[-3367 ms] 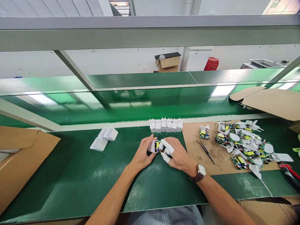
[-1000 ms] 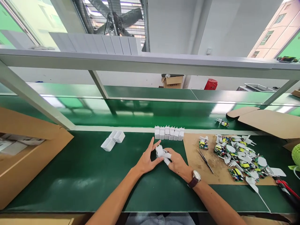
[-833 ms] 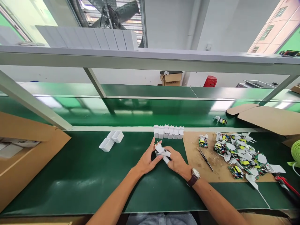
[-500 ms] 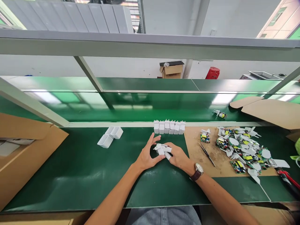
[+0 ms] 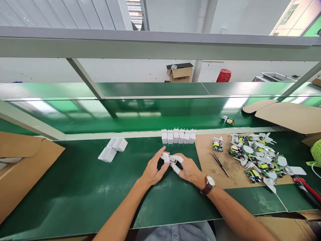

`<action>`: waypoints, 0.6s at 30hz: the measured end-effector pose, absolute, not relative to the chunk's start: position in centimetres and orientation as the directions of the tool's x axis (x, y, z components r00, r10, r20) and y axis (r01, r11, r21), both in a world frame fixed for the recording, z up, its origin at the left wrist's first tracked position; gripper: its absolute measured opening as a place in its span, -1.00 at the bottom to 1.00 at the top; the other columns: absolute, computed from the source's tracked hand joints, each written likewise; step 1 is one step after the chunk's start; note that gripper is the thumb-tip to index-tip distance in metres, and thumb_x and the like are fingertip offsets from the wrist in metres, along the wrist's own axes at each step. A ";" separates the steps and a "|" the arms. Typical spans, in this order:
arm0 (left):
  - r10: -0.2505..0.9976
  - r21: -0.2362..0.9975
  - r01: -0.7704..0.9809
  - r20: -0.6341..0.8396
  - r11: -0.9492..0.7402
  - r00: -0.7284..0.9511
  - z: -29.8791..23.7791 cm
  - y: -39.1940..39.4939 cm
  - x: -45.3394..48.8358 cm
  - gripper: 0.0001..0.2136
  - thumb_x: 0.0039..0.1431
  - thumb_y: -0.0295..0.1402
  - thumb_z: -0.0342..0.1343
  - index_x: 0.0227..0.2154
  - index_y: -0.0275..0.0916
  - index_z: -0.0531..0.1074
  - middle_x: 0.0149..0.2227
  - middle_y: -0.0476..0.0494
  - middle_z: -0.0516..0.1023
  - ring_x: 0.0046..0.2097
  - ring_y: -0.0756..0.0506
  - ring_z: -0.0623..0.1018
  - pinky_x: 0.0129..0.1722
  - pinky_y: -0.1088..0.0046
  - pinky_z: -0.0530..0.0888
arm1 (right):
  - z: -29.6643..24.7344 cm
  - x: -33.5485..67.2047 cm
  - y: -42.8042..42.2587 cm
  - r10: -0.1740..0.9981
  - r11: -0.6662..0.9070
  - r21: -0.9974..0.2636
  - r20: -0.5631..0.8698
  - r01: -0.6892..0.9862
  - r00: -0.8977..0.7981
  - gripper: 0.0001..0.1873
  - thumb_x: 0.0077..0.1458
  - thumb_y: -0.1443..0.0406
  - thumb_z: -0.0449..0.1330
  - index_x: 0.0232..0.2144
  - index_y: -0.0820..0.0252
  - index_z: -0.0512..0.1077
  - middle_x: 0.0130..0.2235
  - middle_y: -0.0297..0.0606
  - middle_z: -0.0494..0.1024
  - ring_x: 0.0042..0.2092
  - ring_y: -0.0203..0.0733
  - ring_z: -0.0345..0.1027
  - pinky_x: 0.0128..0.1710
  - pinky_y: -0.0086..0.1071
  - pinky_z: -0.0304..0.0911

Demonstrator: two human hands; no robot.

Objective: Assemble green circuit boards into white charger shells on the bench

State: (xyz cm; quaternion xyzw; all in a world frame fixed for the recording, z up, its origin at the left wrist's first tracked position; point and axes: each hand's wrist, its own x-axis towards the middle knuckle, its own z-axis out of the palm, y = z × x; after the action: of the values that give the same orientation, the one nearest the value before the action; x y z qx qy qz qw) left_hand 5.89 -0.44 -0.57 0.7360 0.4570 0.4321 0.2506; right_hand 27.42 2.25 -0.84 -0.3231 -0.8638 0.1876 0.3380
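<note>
Both my hands meet over the green bench and grip one small white charger plug (image 5: 168, 158). My left hand (image 5: 153, 170) pinches its left end between thumb and fingers. My right hand (image 5: 188, 168), with white finger cots on two fingertips and a watch at the wrist, clasps its right end. Just beyond them a row of several finished white chargers (image 5: 178, 135) stands upright at the bench's far edge. A heap of green circuit boards and white plug parts (image 5: 260, 157) lies to the right on a brown cardboard sheet (image 5: 208, 167).
Tweezers (image 5: 220, 163) lie on the cardboard sheet. Empty white shells (image 5: 112, 149) sit at the left. Open cardboard boxes stand at far left (image 5: 22, 167) and far right (image 5: 288, 115). One stray board (image 5: 227, 120) rests on the conveyor belt behind. Red-handled cutters (image 5: 304, 187) lie at right.
The circuit board seen in the open shell earlier is now enclosed; my hands have turned the white plug and kept squeezing it. A stray board has appeared on the belt behind.
</note>
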 end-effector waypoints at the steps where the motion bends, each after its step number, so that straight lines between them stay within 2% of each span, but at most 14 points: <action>1: 0.888 0.759 0.462 0.408 -0.459 0.211 -0.6 -0.4 5.8 -0.47 0.39 -0.25 0.03 0.35 -0.21 0.12 0.09 -0.28 0.59 0.08 -0.18 0.60 0.15 0.16 0.51 | -0.7 27.4 2.2 0.687 0.718 -0.533 0.440 0.447 -0.579 -0.68 0.35 0.32 0.09 0.13 0.09 0.34 0.02 -0.13 0.54 -0.11 -0.08 0.52 -0.16 -0.26 0.48; 6: 0.891 0.758 0.469 0.406 -0.454 0.205 -0.7 -0.4 5.7 -0.52 0.39 -0.25 0.05 0.30 -0.21 0.22 0.08 -0.27 0.60 0.06 -0.18 0.61 0.13 0.20 0.52 | 0.1 27.2 2.4 0.707 0.691 -0.544 0.372 0.475 -0.602 -0.70 0.31 0.36 0.10 0.06 0.07 0.39 -0.09 -0.18 0.54 -0.13 -0.08 0.47 -0.16 -0.24 0.44; 12: 0.906 0.785 0.453 0.378 -0.422 0.188 -0.7 -0.3 5.7 -0.52 0.39 -0.23 0.04 0.31 -0.18 0.21 0.05 -0.22 0.61 0.03 -0.17 0.61 0.08 0.22 0.54 | -0.1 28.3 2.6 0.734 0.647 -0.662 0.407 0.378 -0.544 -0.59 0.28 0.23 0.24 0.14 0.09 0.30 0.03 -0.15 0.52 -0.14 -0.13 0.49 -0.15 -0.25 0.46; 18: 0.912 0.799 0.440 0.357 -0.410 0.203 -0.7 -0.3 5.5 -0.51 0.39 -0.23 0.04 0.32 -0.19 0.20 0.06 -0.24 0.60 0.05 -0.18 0.60 0.12 0.19 0.52 | -0.5 28.5 2.8 0.667 0.729 -0.567 0.459 0.384 -0.587 -0.69 0.34 0.24 0.18 0.09 0.09 0.33 0.04 -0.12 0.54 -0.02 -0.08 0.52 -0.06 -0.22 0.47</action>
State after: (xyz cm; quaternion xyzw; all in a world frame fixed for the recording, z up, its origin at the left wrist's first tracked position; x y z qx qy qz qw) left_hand 5.52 -0.31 -0.75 0.7241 0.4669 0.4251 0.2773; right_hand 28.50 2.80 -0.46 -0.3033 -0.8661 0.2086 0.3382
